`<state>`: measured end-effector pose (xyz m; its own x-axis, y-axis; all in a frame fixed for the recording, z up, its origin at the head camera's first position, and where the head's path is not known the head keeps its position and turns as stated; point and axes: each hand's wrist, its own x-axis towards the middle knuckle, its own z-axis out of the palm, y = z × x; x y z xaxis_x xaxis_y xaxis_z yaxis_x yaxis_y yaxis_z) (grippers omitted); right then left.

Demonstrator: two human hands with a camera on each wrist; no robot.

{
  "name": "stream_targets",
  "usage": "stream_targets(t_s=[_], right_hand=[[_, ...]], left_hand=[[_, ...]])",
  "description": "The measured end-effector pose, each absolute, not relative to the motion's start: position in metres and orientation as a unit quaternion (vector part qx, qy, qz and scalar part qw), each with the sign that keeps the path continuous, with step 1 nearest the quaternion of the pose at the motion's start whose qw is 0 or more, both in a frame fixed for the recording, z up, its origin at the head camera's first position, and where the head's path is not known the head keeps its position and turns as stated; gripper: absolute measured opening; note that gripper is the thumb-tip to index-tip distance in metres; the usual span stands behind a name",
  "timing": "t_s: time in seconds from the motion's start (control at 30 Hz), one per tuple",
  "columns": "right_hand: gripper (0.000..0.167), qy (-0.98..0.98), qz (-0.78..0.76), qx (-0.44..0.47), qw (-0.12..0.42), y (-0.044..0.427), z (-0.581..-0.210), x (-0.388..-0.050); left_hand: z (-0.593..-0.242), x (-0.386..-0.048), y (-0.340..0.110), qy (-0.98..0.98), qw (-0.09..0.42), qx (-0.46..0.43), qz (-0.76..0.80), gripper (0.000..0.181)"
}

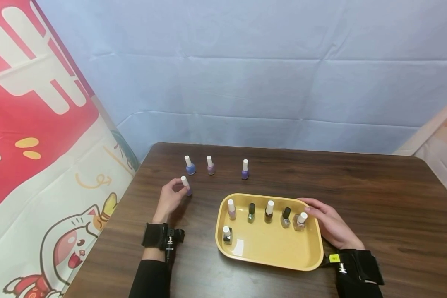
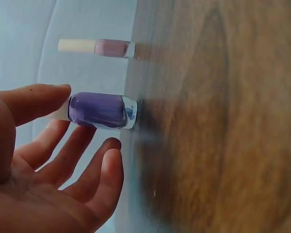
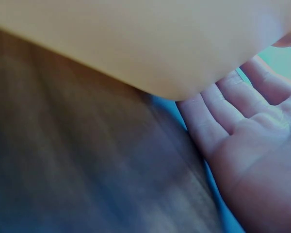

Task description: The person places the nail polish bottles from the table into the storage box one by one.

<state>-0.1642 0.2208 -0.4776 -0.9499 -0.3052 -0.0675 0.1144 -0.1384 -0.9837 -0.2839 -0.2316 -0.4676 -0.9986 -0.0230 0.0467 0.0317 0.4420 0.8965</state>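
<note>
My left hand (image 1: 169, 198) pinches a nail polish bottle (image 2: 99, 110) with purple polish by its white cap, between thumb and fingers. The bottle is upright, its base at or just above the table; I cannot tell which. Behind it stand a blue nail polish (image 1: 191, 169), a mauve nail polish (image 1: 210, 169) and another purple nail polish (image 1: 245, 173). At the right end of the yellow tray (image 1: 272, 258), my right hand (image 1: 333, 225) holds the rim, thumb over the edge and fingers along the outer wall. The right wrist view shows those fingers (image 3: 211, 111) against the wall.
Inside the tray, several polish bottles stand along the far side, among them a brown one (image 1: 269, 213) and a green one (image 1: 251, 213). A dark bottle (image 1: 227, 236) is at its near left. A pale cloth (image 1: 246, 82) hangs behind the wooden table (image 1: 376, 194).
</note>
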Motion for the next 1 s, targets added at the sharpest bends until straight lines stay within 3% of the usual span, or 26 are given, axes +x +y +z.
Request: stream_targets(t_s=[1.0], right_hand=[[0.033,0.639,-0.753,-0.081,0.136,0.2213,-0.4786,-0.1641]], left_hand=[[-0.4649,-0.2796,-0.2272,-0.867,0.038,0.0,-0.497,0.027]])
